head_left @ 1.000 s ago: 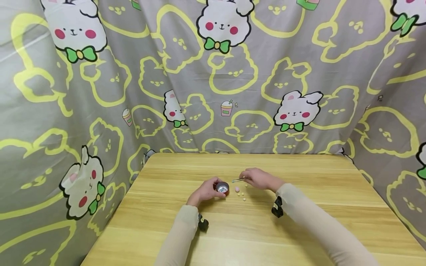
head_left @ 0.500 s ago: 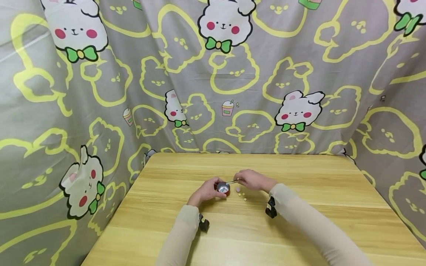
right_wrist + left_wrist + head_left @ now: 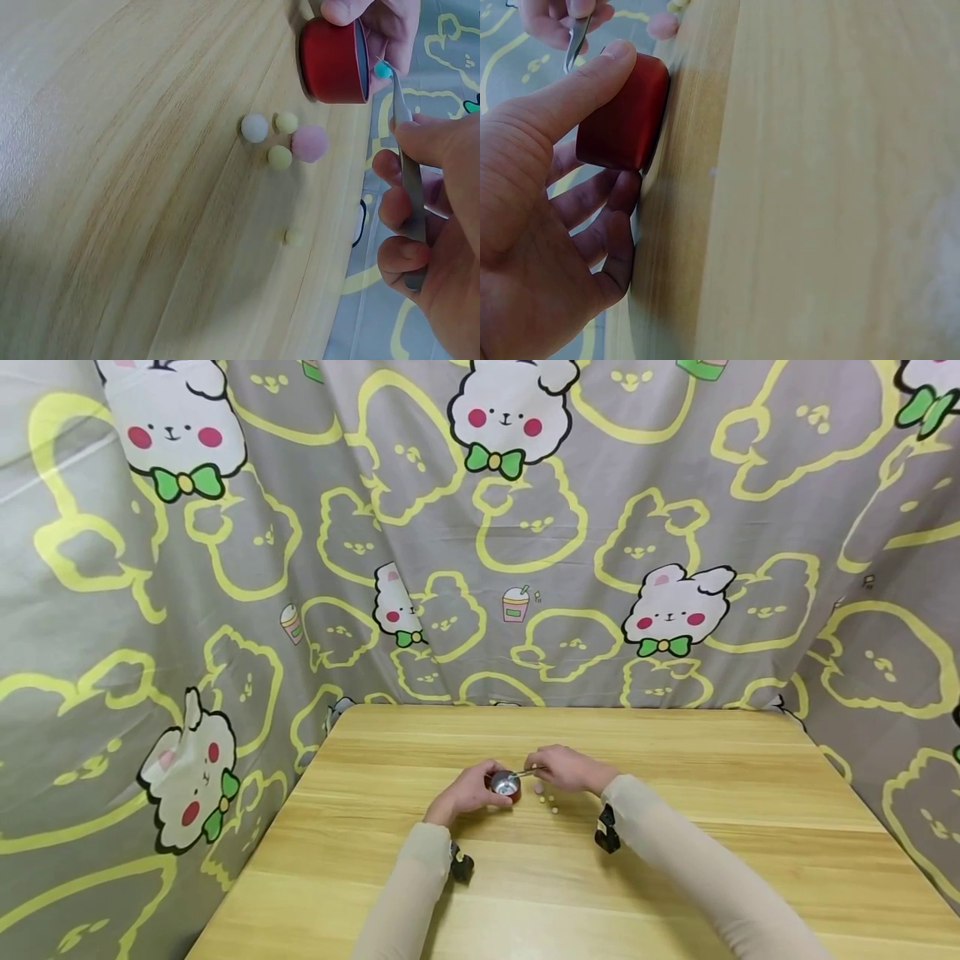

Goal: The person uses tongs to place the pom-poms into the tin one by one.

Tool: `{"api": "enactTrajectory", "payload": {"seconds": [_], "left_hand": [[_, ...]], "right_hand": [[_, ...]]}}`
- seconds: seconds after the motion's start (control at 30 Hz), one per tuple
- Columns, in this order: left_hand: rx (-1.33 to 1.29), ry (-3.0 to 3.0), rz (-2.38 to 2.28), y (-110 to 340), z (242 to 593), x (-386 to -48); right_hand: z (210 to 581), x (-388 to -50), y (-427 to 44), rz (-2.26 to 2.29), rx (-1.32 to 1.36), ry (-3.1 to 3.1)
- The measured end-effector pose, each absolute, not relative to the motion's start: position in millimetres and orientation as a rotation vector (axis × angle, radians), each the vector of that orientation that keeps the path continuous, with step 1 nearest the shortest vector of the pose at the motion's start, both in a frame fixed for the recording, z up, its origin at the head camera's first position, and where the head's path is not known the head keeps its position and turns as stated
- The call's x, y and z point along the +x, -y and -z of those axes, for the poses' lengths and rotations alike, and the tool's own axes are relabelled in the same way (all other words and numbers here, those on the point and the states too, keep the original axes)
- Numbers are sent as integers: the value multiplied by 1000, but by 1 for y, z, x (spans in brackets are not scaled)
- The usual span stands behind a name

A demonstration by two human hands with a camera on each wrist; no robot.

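Note:
A small round red tin (image 3: 334, 64) stands on the table with its silvery inside facing up in the head view. My left hand (image 3: 471, 787) holds it, thumb on one side and fingers around the other. With my right hand (image 3: 564, 767) I grip metal tweezers (image 3: 411, 180) between thumb and fingers. A tiny teal ball (image 3: 383, 70) is pinched at their tips, right at the tin's opening. Near the tin lie a pink ball (image 3: 310, 143), a white ball (image 3: 255, 128) and some pale yellow balls (image 3: 280, 157).
The wooden table (image 3: 675, 860) runs back to a patterned grey curtain (image 3: 450, 568), which also hangs along both sides. One yellow ball (image 3: 294, 237) lies apart from the others, below my right hand's tweezers.
My right hand has moved left, bringing the tweezers with the teal ball from beside the tin to its opening. My left hand keeps its grip on the tin.

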State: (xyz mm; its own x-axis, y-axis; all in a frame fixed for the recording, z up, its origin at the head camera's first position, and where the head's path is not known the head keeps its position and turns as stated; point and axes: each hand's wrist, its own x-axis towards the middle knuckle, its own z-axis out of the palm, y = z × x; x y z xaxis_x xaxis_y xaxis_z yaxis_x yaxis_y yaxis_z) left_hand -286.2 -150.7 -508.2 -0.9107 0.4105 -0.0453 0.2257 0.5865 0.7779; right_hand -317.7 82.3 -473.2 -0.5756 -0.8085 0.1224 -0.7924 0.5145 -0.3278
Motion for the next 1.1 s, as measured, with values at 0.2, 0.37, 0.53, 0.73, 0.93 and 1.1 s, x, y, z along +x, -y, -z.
{"api": "enactTrajectory", "payload": {"seconds": [0.2,0.37,0.53,0.73,0.93,1.1], "left_hand": [[548,-2612,-1206,150,507,-285],[531,-2605,-1212,149,507,-285],[533,-2594,-1234,150,507,-284],[534,-2576,-1261,150,505,-284],[537,-2575,-1265,150,505,-283],[534,-2578,-1258,150,507,-284]], "right_hand": [[469,-315,-81,568,-1360,-2674],[469,-314,-82,566,-1343,-2686],[470,-314,-84,582,-1335,-2688],[470,-313,-92,586,-1351,-2714],[464,-309,-106,588,-1364,-2740],[463,-309,-120,581,-1346,-2761]]}}
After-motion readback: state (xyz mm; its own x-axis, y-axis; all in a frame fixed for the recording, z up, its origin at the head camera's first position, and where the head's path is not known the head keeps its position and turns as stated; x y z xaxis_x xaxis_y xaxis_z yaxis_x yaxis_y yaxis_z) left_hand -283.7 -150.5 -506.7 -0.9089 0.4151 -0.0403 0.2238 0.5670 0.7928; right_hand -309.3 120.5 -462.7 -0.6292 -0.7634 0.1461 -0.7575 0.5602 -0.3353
